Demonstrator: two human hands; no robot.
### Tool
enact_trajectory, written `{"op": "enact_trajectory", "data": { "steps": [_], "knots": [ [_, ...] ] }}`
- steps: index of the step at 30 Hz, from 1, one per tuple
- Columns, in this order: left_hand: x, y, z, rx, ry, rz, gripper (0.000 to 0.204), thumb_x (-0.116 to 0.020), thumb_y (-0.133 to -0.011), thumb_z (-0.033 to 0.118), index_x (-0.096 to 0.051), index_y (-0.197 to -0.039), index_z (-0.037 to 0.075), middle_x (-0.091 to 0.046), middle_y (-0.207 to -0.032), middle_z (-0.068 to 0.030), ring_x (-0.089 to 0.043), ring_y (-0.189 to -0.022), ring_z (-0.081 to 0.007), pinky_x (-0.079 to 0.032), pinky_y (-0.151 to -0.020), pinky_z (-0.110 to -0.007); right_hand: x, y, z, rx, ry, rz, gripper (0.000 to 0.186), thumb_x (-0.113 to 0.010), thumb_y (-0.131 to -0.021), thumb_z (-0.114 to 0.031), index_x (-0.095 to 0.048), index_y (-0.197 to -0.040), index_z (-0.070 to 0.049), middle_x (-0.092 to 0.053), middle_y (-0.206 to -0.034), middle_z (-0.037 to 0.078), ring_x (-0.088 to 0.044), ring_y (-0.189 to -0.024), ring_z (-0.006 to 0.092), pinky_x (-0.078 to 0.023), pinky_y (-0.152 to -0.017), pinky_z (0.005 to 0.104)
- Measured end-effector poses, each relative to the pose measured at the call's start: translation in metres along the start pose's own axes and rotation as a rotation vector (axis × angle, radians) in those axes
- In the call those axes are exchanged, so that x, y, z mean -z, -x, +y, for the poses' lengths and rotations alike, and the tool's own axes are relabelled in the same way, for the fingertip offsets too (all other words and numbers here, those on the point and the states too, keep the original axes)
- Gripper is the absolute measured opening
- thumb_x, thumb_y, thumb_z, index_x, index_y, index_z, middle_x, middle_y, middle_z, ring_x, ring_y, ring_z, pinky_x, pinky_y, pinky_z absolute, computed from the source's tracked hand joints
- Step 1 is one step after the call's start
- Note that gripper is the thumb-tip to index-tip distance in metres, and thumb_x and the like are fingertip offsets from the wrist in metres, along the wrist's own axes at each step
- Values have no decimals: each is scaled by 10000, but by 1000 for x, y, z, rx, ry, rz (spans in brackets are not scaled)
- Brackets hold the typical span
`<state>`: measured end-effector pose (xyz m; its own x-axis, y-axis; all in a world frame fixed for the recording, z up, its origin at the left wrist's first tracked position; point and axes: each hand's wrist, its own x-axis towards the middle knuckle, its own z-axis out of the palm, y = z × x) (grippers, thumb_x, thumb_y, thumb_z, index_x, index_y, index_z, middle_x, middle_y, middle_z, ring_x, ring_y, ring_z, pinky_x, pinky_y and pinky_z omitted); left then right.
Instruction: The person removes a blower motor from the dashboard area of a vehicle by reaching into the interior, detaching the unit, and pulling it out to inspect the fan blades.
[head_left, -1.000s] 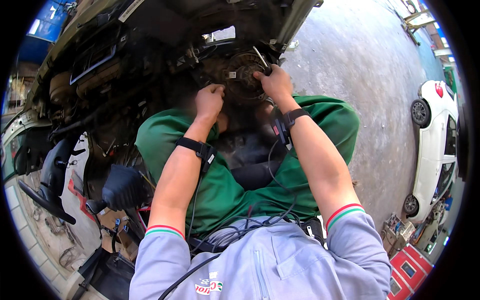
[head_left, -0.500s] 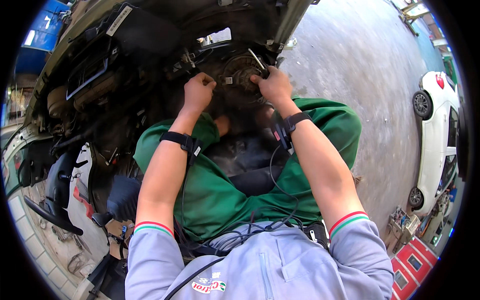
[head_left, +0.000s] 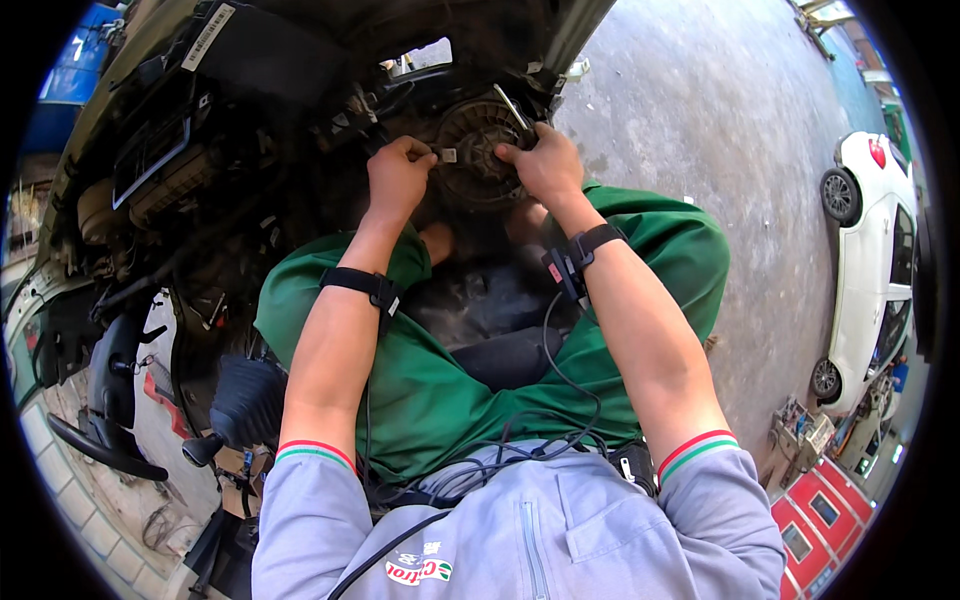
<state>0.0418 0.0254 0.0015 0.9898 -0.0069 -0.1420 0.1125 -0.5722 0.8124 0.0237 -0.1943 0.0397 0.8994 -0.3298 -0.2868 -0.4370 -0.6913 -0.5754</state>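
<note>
Under the dark dashboard of a car sits a round, ribbed fan-like unit (head_left: 470,178) with a hub in its middle. My left hand (head_left: 398,178) is at its left edge, thumb and fingers pinched together; whatever they hold, if anything, is too small to make out. Just right of those fingertips is a small pale square piece (head_left: 449,156). My right hand (head_left: 548,166) is closed round a hand tool (head_left: 511,105) at the unit's right side. The tool's bright metal shaft points up and to the left, and its dark lower part runs into my grip. My right thumb lies over the hub.
Dark brackets and wiring (head_left: 350,120) hang left of the unit. A steering wheel (head_left: 105,450) and a gear lever boot (head_left: 245,405) are at the left. Black cables (head_left: 500,455) lie across my lap. A white car (head_left: 870,280) stands on the concrete floor (head_left: 700,130) at the right.
The view has shifted slightly, so the dashboard parts appear further left and the round unit shows more plainly. Both hands keep nearly the same pose, the right still gripping the tool.
</note>
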Motion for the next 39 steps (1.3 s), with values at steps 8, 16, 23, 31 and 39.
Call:
{"op": "enact_trajectory", "data": {
  "steps": [8,16,23,31,39],
  "knots": [
    [-15,1,-18,165,223,76,146,-821,-811,97,-736,-867,-8,-684,-735,-23,-561,-646,-83,-446,-614,-257,2,3,-3,-22,-3,-51,478,-813,-768,-460,-703,-1056,-94,-734,-1027,152,-679,-1033,368,-519,-875,461],
    [-21,3,-15,225,288,113,160,-842,-800,103,-735,-859,-2,-650,-726,12,-506,-636,-68,-399,-592,-248,-1,3,-3,-46,-25,-14,461,-819,-756,-428,-725,-1079,-114,-738,-1023,150,-684,-1022,360,-525,-858,453],
    [-15,6,-12,457,565,86,172,-816,-836,101,-751,-957,-3,-673,-780,0,-531,-627,-76,-392,-559,-225,6,7,-10,-56,-27,-45,495,-814,-769,-433,-701,-1126,-109,-735,-1059,158,-676,-1071,361,-518,-910,460],
    [-18,5,-18,395,530,95,210,-817,-844,127,-752,-989,-10,-653,-768,8,-511,-624,-75,-383,-548,-227,8,7,-11,-74,-49,-51,500,-816,-765,-425,-699,-1136,-110,-733,-1070,160,-677,-1068,357,-518,-914,459],
    [-23,2,-24,307,383,116,232,-821,-841,134,-744,-988,-27,-682,-811,-10,-555,-705,-79,-425,-637,-239,3,5,-9,-59,-74,-46,485,-818,-764,-418,-695,-1108,-98,-729,-1073,165,-673,-1066,366,-519,-911,458]
  ]
}}
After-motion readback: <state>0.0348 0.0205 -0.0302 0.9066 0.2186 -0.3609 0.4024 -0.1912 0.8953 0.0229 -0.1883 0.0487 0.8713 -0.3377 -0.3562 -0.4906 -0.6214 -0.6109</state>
